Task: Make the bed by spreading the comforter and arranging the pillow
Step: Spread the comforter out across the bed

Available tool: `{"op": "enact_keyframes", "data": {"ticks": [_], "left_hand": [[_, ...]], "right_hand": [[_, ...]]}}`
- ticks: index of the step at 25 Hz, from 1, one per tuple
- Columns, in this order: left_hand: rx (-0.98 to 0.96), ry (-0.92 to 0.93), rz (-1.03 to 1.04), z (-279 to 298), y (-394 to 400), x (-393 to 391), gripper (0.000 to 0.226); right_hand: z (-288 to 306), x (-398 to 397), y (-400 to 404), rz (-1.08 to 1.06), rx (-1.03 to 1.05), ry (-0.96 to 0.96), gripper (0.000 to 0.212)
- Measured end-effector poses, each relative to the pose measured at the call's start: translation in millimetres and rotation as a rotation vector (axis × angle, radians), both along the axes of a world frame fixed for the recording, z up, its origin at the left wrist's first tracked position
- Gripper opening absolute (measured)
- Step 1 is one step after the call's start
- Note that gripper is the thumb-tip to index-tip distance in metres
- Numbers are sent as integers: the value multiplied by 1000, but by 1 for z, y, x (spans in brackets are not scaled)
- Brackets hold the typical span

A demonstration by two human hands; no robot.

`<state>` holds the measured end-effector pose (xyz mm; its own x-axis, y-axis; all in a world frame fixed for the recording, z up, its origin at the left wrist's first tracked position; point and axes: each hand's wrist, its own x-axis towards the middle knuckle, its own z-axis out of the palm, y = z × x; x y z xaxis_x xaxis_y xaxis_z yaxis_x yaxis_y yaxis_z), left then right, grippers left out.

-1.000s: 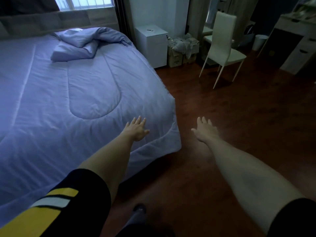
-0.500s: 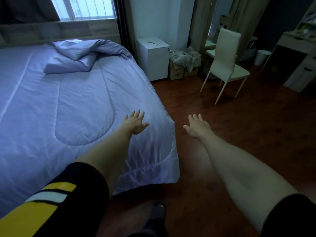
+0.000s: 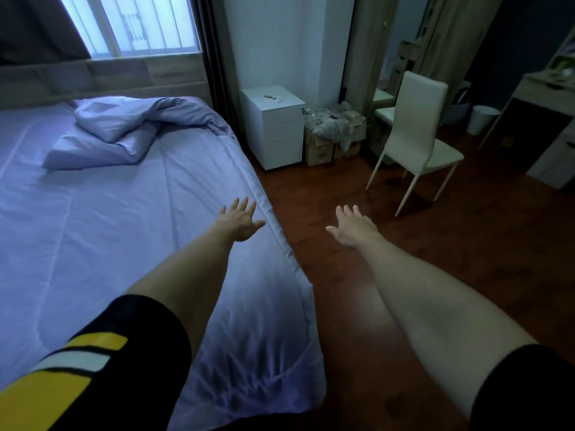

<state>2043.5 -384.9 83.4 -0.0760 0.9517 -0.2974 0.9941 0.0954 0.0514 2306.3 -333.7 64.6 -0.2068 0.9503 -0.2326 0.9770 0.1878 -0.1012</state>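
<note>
I have both hands extended with fingers spread, holding nothing. The left hand (image 3: pixel 239 219) hovers above the comforter (image 3: pixel 130 231) near the bed's right edge; the right hand (image 3: pixel 353 225) is out over the floor (image 3: pixel 404 262), well apart from the bed.

The comforter lies flat over most of the bed, but its far right corner is folded back in a bunched heap (image 3: pixel 124 132) near the headboard (image 3: pixel 102 79). Whether a pillow sits beneath that heap I cannot tell.

Risks, as I judge them:
- Pulling the heap from this side may drag the flat section off square.
- The near corner already overhangs; further tugging toward me could slide it to the floor.
- A buried pillow may shift unseen.
</note>
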Motion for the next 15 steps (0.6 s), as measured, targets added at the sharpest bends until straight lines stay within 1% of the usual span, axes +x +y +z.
{"op": "enact_keyframes", "data": {"ticks": [7, 10, 15], "left_hand": [[24, 3, 114, -6, 127, 28, 72], [15, -23, 212, -6, 181, 50, 73], [57, -46, 283, -2, 273, 79, 77]], "right_hand": [[-2, 26, 156, 119, 7, -12, 73], [5, 41, 233, 212, -16, -14, 73], [17, 59, 347, 310, 15, -9, 74]]}}
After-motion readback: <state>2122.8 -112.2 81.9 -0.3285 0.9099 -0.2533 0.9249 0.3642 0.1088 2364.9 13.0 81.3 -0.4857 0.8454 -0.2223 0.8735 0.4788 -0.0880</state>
